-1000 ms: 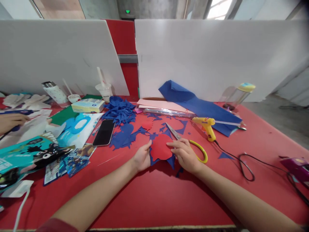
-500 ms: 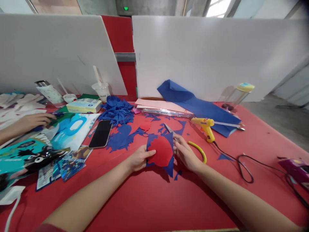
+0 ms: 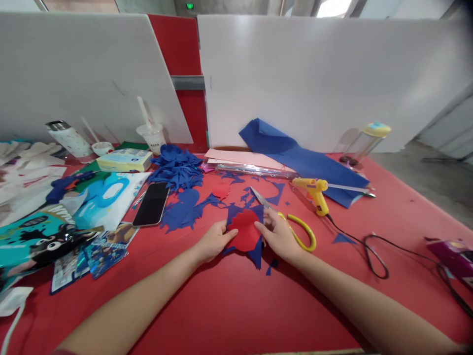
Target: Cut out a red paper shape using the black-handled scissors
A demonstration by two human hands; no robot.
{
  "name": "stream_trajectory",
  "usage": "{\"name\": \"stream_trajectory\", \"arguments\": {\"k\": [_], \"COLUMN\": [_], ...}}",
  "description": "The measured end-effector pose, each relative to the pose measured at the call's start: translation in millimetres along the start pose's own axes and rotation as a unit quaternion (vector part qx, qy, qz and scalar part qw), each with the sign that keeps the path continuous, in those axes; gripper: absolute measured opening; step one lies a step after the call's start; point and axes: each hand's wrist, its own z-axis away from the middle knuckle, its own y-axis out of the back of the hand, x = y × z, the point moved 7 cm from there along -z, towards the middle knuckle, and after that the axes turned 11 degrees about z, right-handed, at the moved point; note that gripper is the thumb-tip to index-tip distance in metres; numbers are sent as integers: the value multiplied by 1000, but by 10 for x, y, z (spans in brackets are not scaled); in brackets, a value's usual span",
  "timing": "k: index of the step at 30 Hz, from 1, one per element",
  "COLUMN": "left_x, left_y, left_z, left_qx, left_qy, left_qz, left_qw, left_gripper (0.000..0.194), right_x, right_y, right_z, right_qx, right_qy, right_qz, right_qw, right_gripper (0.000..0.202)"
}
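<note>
My left hand (image 3: 213, 242) pinches the left edge of a rounded red cut-out (image 3: 245, 234) with a jagged edge, laid over a blue sheet (image 3: 254, 258). My right hand (image 3: 278, 234) is closed on the right side of the same two layers, its thumb on the red face. Behind and right of that hand, scissors (image 3: 303, 230) with yellow handles lie on the table, blades pointing away; the hand partly covers them. Dark blue scraps (image 3: 271, 267) lie near the right hand. Another red jagged piece (image 3: 220, 190) rests farther back.
A yellow glue gun (image 3: 314, 193) with a black cord stands to the right. Blue pieces are heaped (image 3: 176, 167) behind a phone (image 3: 151, 203). A large blue sheet (image 3: 299, 158) leans near the white partition (image 3: 314, 84). Packets (image 3: 40, 241), a cup (image 3: 152, 135) and a bottle (image 3: 70, 140) occupy the left.
My right thumb has come onto the red cut-out's face, and that hand now grips the layers. Another person's hand at the far left has gone out of view.
</note>
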Motion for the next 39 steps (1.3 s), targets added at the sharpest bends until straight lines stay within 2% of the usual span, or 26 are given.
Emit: {"name": "stream_trajectory", "arguments": {"k": [2,5,9,13,22,31,39], "left_x": [19,32,26,5,-97,-136,-139], "left_y": [28,70,94,73,54,69,75], "left_z": [-11,-32,-39,-32,-55,-50,-35], "left_qx": [17,37,35,7,5,-12,-23], "left_qy": [-14,-33,-46,-37,20,43,43], "left_qz": [14,30,41,54,106,92,54], "left_qw": [1000,998,998,998,994,995,997], "left_gripper": [31,31,29,28,30,29,30], "right_x": [16,-44,-145,-164,-193,-146,-216], "right_y": [45,109,115,102,113,139,143], "right_z": [-4,-7,-43,-59,-26,-32,-14], "right_qx": [50,99,91,75,82,101,106], "right_qy": [22,77,115,107,110,131,151], "right_qz": [-23,5,97,121,141,145,170], "right_qw": [998,992,985,984,980,976,968], "right_gripper": [29,24,7,11,20,17,19]}}
